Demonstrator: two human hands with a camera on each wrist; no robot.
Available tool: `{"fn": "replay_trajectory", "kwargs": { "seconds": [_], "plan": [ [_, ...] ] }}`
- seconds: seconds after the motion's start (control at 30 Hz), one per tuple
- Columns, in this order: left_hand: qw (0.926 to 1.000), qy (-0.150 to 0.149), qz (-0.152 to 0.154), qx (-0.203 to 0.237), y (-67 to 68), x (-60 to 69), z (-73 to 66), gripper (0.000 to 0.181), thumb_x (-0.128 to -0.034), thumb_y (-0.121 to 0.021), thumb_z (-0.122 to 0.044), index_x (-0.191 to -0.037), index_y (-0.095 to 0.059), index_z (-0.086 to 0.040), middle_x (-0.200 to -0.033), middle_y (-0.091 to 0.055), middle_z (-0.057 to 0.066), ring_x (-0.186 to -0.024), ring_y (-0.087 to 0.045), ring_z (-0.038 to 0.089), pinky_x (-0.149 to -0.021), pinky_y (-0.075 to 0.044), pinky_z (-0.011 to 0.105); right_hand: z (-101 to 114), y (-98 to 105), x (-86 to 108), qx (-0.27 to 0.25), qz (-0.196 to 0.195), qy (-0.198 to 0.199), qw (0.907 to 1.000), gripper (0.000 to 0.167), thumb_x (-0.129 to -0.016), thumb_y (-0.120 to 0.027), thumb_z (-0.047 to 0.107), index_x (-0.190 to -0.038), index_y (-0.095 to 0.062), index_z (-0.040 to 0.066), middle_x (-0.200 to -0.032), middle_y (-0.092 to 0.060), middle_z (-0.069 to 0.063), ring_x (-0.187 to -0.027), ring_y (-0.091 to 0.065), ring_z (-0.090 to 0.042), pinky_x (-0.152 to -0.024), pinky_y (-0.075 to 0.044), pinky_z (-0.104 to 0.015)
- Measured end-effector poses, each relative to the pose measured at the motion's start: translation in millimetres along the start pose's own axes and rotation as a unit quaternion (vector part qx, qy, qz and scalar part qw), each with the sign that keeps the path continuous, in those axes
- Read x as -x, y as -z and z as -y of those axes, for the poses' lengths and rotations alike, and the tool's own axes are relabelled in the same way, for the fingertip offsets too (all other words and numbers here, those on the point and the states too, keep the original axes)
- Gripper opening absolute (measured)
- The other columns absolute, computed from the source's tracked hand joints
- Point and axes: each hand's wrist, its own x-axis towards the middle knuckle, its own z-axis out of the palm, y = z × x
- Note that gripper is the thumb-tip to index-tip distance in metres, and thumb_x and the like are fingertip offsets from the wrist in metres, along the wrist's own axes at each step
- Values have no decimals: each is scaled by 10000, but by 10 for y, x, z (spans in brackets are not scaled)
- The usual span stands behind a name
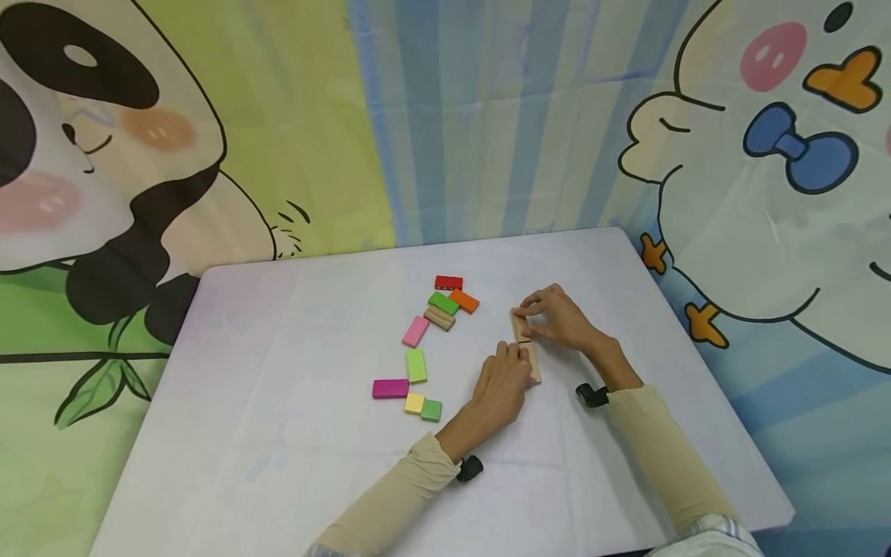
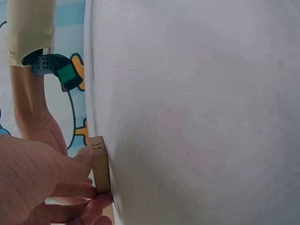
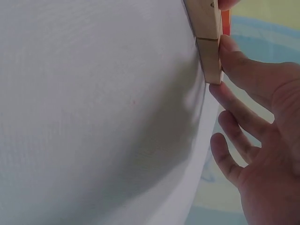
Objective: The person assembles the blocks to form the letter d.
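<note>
For a neat join, I'd judge it best to brace the near block (image 1: 534,365) with the left hand (image 1: 498,387) and nudge the far block (image 1: 520,329) by light fingertip pressure, square on its end, so the long sides run in one line and neither piece skews. Both lie to the right of the lime block (image 1: 416,366), well apart from it, the far one reaching beyond it. I see the left hand pinching the near block between thumb and fingers; the right hand (image 1: 561,319) has thumb and a fingertip narrowed on the far block, other fingers off the wood. Both blocks are plain pale wood, slim, straight-edged, meeting end to end at a thin dark seam (image 3: 206,39); the near one bears a printed 35 (image 2: 97,146).
</note>
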Motion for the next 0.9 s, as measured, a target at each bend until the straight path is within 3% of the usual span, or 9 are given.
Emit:
{"fn": "replay_trajectory", "kwargs": {
  "seconds": [0.3, 0.5, 0.63, 0.8, 0.9],
  "plan": [
    [9999, -41, -147, -58, -9, 13, 21, 505, -994, -769, -456, -1331, -718, -83, -1094, -715, 26, -959, -567, 173, -613, -418, 233, 33, -2, 36, -112, -67, 17, 9999, 437, -891, -902, 96, -1309, -781, 57, -1312, -771, -167, -1192, -566, -377, -1028, -467, -561],
    [9997, -76, -180, 113, -18, 21, 30, 442, -1001, -775, -440, -1263, -675, -99, -1098, -721, 29, -969, -597, 176, -621, -450, 245, 107, 3, 121, 11, -236, -30, 9997, 505, -880, -917, 137, -1348, -758, 37, -1417, -723, -179, -1303, -552, -402, -1136, -446, -620],
    [9995, -84, -148, 283, -15, 45, 43, 501, -998, -785, -443, -1339, -647, -103, -1141, -723, 37, -993, -603, 178, -626, -460, 244, 181, 8, 215, -106, -334, 5, 9994, 516, -877, -909, 110, -1351, -744, -5, -1443, -704, -178, -1350, -575, -399, -1167, -452, -619],
    [9978, 74, 41, 663, 99, 125, 134, 521, -1009, -773, -444, -1396, -664, -112, -1211, -717, 50, -1063, -611, 187, -693, -507, 260, 237, -42, 321, -371, -198, 126, 9990, 495, -890, -884, 67, -1340, -726, -66, -1465, -679, -220, -1401, -584, -446, -1164, -457, -651],
    [9935, 302, -81, 1092, 201, 210, 264, 435, -1021, -769, -396, -1349, -703, -118, -1242, -722, 57, -1106, -623, 200, -766, -552, 283, 261, -77, 377, -478, -116, 221, 9985, 527, -896, -884, 72, -1359, -699, -97, -1488, -655, -237, -1425, -565, -469, -1160, -450, -668]
  ]
}}
